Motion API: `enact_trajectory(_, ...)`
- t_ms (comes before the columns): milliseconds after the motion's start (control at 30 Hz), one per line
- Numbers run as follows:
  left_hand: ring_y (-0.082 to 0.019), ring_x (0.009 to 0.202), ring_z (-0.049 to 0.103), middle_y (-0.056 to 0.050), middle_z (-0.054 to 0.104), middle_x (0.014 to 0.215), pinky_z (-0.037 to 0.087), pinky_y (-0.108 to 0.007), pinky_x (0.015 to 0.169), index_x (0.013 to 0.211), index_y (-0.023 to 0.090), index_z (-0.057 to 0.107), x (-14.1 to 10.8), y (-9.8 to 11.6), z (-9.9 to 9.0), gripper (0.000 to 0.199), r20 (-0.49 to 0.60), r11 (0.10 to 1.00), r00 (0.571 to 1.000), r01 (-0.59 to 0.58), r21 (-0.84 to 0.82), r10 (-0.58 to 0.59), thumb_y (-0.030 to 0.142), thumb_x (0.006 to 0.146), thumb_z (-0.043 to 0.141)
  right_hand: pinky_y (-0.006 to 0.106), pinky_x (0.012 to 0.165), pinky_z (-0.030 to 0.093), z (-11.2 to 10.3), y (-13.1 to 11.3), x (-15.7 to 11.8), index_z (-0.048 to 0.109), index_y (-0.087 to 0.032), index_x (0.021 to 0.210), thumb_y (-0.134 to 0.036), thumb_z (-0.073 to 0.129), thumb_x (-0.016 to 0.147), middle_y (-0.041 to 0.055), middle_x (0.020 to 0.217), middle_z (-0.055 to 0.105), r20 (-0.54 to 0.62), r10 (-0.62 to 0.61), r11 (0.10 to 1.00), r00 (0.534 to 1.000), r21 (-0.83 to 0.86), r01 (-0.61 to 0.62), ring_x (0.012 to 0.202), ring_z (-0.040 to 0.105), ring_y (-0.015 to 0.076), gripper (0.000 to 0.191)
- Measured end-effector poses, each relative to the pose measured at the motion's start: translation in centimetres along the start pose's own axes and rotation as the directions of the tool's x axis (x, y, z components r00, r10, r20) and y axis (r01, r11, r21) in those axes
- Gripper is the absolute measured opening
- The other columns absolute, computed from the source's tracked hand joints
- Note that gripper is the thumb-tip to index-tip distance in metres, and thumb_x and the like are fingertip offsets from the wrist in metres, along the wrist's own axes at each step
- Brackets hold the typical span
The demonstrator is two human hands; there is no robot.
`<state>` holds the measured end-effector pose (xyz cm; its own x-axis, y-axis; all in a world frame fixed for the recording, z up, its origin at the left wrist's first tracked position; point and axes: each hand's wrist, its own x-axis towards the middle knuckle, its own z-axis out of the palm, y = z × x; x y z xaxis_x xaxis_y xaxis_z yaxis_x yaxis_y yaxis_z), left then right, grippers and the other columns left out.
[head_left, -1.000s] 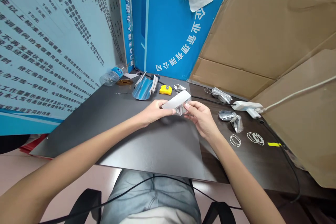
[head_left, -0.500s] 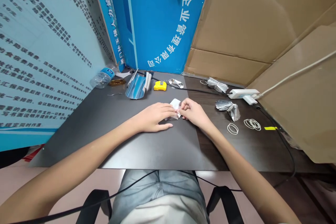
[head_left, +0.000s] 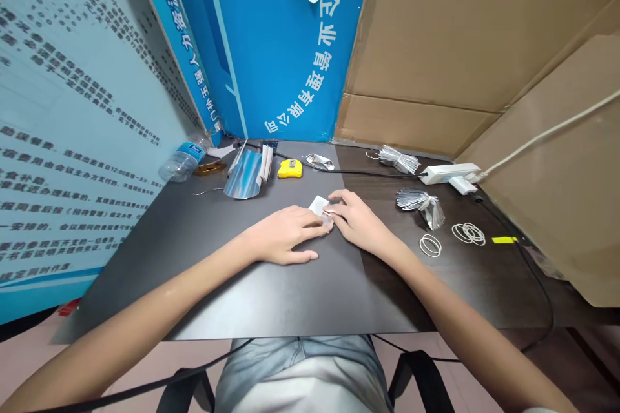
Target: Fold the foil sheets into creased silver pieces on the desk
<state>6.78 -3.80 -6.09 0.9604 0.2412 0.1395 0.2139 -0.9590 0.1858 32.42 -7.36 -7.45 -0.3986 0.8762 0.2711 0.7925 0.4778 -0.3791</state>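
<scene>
A small folded white sheet (head_left: 318,204) with a shiny, silvery look lies on the grey mat between my hands. My left hand (head_left: 285,233) rests flat across its near part, fingers stretched to the right and thumb held apart. At the sheet's right edge, my right hand (head_left: 356,221) has its fingers bent and pinches the edge by the fingertips. The fingers of both hands nearly meet there and cover much of the sheet.
Behind stand a yellow sharpener-like piece (head_left: 290,168), a curled blue sheet (head_left: 243,174) and a plastic bottle (head_left: 184,160). To the right lie silvery pleated bundles (head_left: 420,203), white rubber bands (head_left: 468,233), a power strip (head_left: 450,173) and a black cable (head_left: 537,271). Cardboard walls (head_left: 426,32) rise behind.
The view has tipped and shifted slightly. My left fingers have slid further over the sheet, and my right fingers have opened out a little, lying lower along its edge.
</scene>
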Motion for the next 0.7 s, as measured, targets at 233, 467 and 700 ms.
enact_trajectory(233,-0.032,0.165,0.031,-0.013,0.034,0.176,0.035,-0.050,0.129,0.166,0.017,0.038,-0.7,1.1,0.2,0.067,0.118,0.999,0.992,0.043,-0.025,-0.040,0.055,0.111,0.040,0.036,0.094,0.049,0.0,-0.2,-0.1,0.076,-0.022,0.115,-0.022,0.051,0.107,0.0084,0.109,0.079,0.054,0.003,0.995,0.999,-0.097,0.002,0.105,0.068,0.0224,0.027)
enact_trajectory(467,-0.029,0.162,0.040,-0.013,0.043,0.170,0.040,-0.047,0.129,0.164,0.015,0.044,-1.1,2.0,0.5,0.059,0.085,0.998,0.994,0.064,-0.004,-0.063,0.044,0.113,0.039,0.035,0.093,0.046,-0.5,-0.8,0.3,0.081,-0.025,0.109,-0.023,0.057,0.103,0.0058,0.111,0.082,0.065,0.051,0.995,0.997,-0.086,-0.045,0.107,0.072,0.0212,0.024)
enact_trajectory(700,-0.029,0.137,0.068,-0.017,0.067,0.149,0.058,-0.045,0.114,0.144,0.012,0.065,-0.6,2.9,2.3,0.043,-0.109,0.973,0.993,0.073,0.218,-0.050,0.028,0.113,0.039,0.041,0.109,0.049,-1.3,-0.8,-0.2,0.081,-0.027,0.122,-0.022,0.053,0.101,0.0018,0.133,0.079,0.109,0.055,0.998,0.993,-0.026,-0.052,0.128,0.070,0.0235,0.035)
